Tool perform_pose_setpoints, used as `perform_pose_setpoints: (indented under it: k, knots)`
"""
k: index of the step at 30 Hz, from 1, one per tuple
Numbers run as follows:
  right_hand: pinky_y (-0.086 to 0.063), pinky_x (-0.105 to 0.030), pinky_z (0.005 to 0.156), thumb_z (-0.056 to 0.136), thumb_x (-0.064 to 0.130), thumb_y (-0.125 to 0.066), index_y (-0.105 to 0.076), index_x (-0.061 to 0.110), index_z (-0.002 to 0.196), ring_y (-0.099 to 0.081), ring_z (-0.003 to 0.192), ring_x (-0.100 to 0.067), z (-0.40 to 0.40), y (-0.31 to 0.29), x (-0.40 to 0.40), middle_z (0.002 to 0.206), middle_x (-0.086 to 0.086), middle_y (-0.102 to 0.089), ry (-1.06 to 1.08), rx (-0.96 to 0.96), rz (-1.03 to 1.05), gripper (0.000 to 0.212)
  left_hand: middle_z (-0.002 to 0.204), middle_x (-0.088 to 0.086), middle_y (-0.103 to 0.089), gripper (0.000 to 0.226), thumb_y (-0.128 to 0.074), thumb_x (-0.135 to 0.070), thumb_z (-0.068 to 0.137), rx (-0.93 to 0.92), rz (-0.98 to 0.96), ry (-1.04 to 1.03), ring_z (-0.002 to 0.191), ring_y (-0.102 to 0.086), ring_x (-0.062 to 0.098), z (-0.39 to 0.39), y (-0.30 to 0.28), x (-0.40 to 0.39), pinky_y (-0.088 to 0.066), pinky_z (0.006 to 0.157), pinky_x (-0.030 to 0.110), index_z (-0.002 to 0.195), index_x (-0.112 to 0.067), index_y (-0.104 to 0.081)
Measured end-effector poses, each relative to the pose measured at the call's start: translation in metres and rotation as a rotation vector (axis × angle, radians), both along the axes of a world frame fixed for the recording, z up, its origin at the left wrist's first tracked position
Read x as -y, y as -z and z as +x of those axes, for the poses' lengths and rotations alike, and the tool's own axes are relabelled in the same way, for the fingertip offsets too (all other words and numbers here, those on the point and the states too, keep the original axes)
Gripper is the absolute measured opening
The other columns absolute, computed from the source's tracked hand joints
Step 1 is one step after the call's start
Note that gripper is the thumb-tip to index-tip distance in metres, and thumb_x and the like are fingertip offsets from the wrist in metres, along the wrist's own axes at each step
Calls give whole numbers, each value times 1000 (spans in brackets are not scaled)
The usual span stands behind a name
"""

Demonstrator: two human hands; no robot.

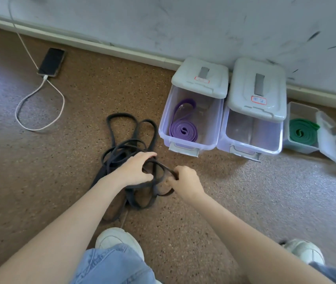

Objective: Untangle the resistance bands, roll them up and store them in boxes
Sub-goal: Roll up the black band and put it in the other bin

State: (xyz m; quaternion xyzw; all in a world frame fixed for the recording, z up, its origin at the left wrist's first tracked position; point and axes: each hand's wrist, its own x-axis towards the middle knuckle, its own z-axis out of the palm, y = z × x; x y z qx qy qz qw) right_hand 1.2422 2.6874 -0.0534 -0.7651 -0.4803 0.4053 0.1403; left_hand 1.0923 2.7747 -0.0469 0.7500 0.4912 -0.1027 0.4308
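- A tangle of black resistance bands (128,152) lies on the speckled brown floor (234,201), in front of the person's white shoes (120,240).
- The left hand (134,171) is curled over the upper loops of the tangle, fingers and thumb hooked around a strand.
- The right hand (185,183) is closed in a fist, pinching a strand at the right edge of the tangle.
- Three clear boxes stand in a row against the wall (204,27), their lids pushed back or open.
- The left box (191,119) holds a rolled purple band (183,128).
- The middle box (251,132) shows no band inside.
- The small right box (302,128) holds a rolled green band (303,131).
- A phone (51,62) lies on the floor at upper left, plugged into a white cable (40,103).
- Blue jeans (112,265) fill the lower edge.
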Motion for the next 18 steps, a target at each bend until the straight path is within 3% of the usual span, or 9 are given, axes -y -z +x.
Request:
perform_pose_setpoints:
  k: [2, 4, 6, 7, 9, 11, 15, 18]
  knots:
    - [-52, -36, 58, 85, 11, -55, -57, 4, 74, -64, 63, -28, 15, -42, -2, 67, -11, -62, -78, -27, 101, 13, 152, 0, -26, 73, -69, -20, 80, 23, -29, 179, 140, -23, 19, 11, -26, 7, -22, 111, 32, 143, -23, -32]
    - [-50, -33, 54, 82, 10, -57, -61, 5, 73, -62, 53, -18, 31, -89, 0, 58, -3, -59, -185, -4, 185, 11, 146, 3, -37, 62, -74, -23, 77, 90, 51, 275, 135, -31, 19, 21, -56, 16, -26, 107, 27, 132, -14, -47]
    - [-46, -29, 58, 80, 15, -61, -64, 6, 75, -59, 56, -14, 41, -138, 8, 66, -4, -61, -290, 52, 266, 11, 119, 1, -56, 37, -79, -30, 73, 170, 100, 288, 112, -49, 17, 29, -92, 28, -38, 88, 23, 102, -16, -62]
    - [-46, -25, 60, 80, 17, -63, -67, 6, 80, -58, 59, -12, 44, -162, 14, 71, -3, -62, -317, 55, 296, 12, 103, -5, -59, 30, -79, -36, 71, 178, 101, 286, 98, -53, 13, 33, -111, 34, -41, 77, 21, 89, -20, -61]
    - [-48, -22, 62, 79, 14, -63, -69, 11, 82, -58, 58, -8, 50, -210, 31, 71, 4, -61, -338, 29, 356, 7, 84, -11, -58, 30, -78, -43, 69, 193, 155, 266, 76, -54, 3, 39, -148, 51, -41, 63, 14, 80, -24, -57]
    - [-54, -30, 61, 80, 7, -60, -66, 15, 77, -59, 52, -8, 54, -256, 53, 61, 8, -62, -299, -64, 424, 11, 75, -12, -61, 30, -78, -41, 69, 321, 279, 206, 67, -55, -1, 45, -179, 69, -41, 59, 10, 79, -21, -57]
    - [-47, -19, 46, 84, -10, -48, -63, 0, 77, -58, 45, -10, 66, -322, 97, 58, 2, -61, -55, -508, 661, 20, 63, -11, -63, 26, -70, -21, 79, 672, 317, 149, 61, -58, 1, 54, -232, 103, -42, 59, 13, 80, -6, -50]
    - [-46, -18, 45, 87, -12, -48, -61, 1, 74, -57, 45, -13, 81, -344, 123, 70, -3, -61, 157, -639, 817, 22, 64, -11, -62, 21, -57, -22, 91, 644, 363, 269, 62, -56, 0, 62, -252, 123, -39, 62, 11, 71, -18, -56]
